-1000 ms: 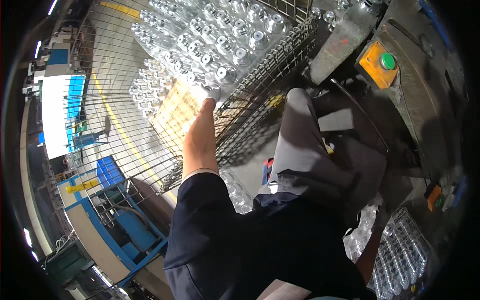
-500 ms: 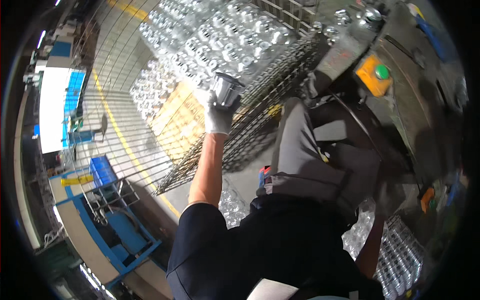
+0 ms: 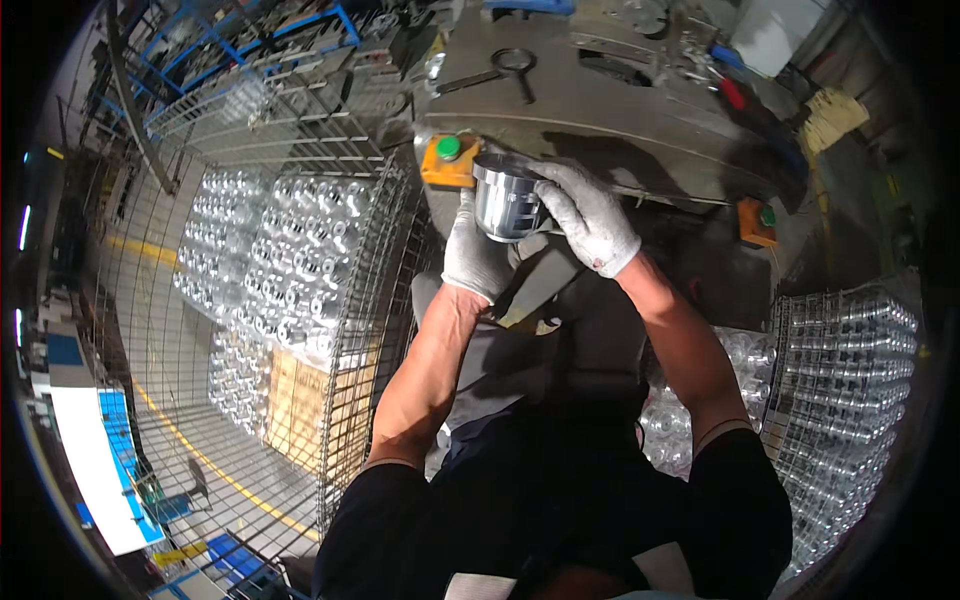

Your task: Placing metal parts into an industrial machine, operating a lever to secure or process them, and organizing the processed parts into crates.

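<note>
Metal cup point(image 3: 503, 208) — shiny, rimmed.

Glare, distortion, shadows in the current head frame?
Head view: white panel, lower left, blown out; head view: highlights on the silver cup between left hand and right hand; head view: left wire cage bowed by fisheye, corners black; head view: deep shadow below the grey table.

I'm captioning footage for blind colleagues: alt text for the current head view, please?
Gloved left hand and right hand hold a shiny metal cylinder near an orange button box; a wire cage of shiny parts stands at left.
</note>
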The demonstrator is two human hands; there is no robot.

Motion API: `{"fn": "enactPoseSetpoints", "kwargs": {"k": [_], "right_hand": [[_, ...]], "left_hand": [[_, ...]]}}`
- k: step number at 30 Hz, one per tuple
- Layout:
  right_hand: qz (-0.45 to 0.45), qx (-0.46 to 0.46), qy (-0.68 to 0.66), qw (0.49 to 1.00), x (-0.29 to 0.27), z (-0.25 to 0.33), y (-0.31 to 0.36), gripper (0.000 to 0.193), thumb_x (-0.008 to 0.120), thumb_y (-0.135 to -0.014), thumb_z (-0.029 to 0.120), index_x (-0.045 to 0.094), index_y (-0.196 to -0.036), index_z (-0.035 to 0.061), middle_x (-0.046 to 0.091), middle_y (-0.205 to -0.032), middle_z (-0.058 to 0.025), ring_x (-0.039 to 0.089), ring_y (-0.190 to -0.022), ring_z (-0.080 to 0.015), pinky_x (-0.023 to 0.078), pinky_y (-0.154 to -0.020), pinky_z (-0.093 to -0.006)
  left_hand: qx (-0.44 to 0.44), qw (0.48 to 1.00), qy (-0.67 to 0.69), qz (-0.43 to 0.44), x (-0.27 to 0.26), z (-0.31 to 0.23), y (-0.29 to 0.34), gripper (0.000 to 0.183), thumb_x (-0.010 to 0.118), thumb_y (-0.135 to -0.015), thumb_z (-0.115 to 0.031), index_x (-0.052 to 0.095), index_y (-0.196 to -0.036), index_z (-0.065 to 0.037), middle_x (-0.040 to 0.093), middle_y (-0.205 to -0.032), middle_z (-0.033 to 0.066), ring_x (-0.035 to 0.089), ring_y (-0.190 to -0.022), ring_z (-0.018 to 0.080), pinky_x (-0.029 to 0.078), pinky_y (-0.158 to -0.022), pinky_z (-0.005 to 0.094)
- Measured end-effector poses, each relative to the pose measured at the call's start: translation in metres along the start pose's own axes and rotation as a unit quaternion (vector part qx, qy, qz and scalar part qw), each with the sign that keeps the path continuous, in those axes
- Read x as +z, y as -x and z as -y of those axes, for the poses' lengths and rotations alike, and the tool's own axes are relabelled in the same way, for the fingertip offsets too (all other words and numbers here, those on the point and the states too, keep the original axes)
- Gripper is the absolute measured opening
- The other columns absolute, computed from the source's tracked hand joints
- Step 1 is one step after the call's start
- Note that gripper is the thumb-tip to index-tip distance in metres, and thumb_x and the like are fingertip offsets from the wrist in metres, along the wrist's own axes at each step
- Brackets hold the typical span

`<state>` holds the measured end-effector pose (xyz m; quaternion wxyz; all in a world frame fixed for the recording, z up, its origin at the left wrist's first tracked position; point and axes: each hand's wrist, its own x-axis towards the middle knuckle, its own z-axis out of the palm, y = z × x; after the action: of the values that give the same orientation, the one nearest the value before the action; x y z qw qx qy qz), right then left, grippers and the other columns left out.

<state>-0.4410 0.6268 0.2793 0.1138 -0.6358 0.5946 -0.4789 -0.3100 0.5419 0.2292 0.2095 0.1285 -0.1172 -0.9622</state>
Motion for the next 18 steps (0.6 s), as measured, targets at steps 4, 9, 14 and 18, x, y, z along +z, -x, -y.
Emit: {"fn": "enactPoseSetpoints", "kwargs": {"k": [4,9,14,18], "right_hand": [[-0.072,0.077,0.02,0.994,-0.03,-0.012,0.016,0.028,0.046,-0.092,0.02,0.055,-0.107,-0.0018,0.057,-0.102,-0.0173,0.055,-0.097,-0.0308,0.043,-0.085,-0.0347],[-0.191,0.08,-0.014,0.978,-0.062,-0.027,0.02,0.037,0.047,-0.093,0.023,0.046,-0.123,0.0013,0.057,-0.11,-0.0153,0.057,-0.093,-0.0211,0.044,-0.083,-0.0306],[-0.328,0.159,-0.081,0.928,-0.107,-0.046,0.049,0.043,0.05,-0.091,0.029,0.045,-0.124,0.002,0.058,-0.111,-0.014,0.056,-0.096,-0.0189,0.044,-0.084,-0.0295],[-0.315,0.189,-0.053,0.929,-0.129,-0.068,0.075,0.043,0.049,-0.093,0.027,0.041,-0.129,0.0047,0.049,-0.121,-0.0065,0.056,-0.093,-0.0139,0.045,-0.079,-0.0269]], "left_hand": [[0.01,0.998,-0.052,0.045,0.034,0.015,-0.009,0.053,0.036,-0.092,-0.048,0.042,-0.127,-0.009,0.052,-0.123,0.0091,0.052,-0.109,0.0226,0.047,-0.089,0.0377],[-0.008,0.988,-0.13,0.084,0.056,0.03,-0.042,0.053,0.044,-0.089,-0.049,0.045,-0.124,-0.01,0.053,-0.119,0.01,0.055,-0.105,0.025,0.053,-0.079,0.0385],[0.031,0.987,-0.14,0.078,0.101,0.036,-0.117,0.044,0.047,-0.088,-0.046,0.048,-0.121,-0.016,0.053,-0.118,0.0078,0.054,-0.103,0.026,0.05,-0.085,0.0448],[-0.024,0.982,-0.124,0.138,0.134,0.036,-0.196,0.042,0.039,-0.091,-0.048,0.047,-0.122,-0.021,0.052,-0.121,0.0006,0.045,-0.112,0.0182,0.033,-0.096,0.0478]]}}
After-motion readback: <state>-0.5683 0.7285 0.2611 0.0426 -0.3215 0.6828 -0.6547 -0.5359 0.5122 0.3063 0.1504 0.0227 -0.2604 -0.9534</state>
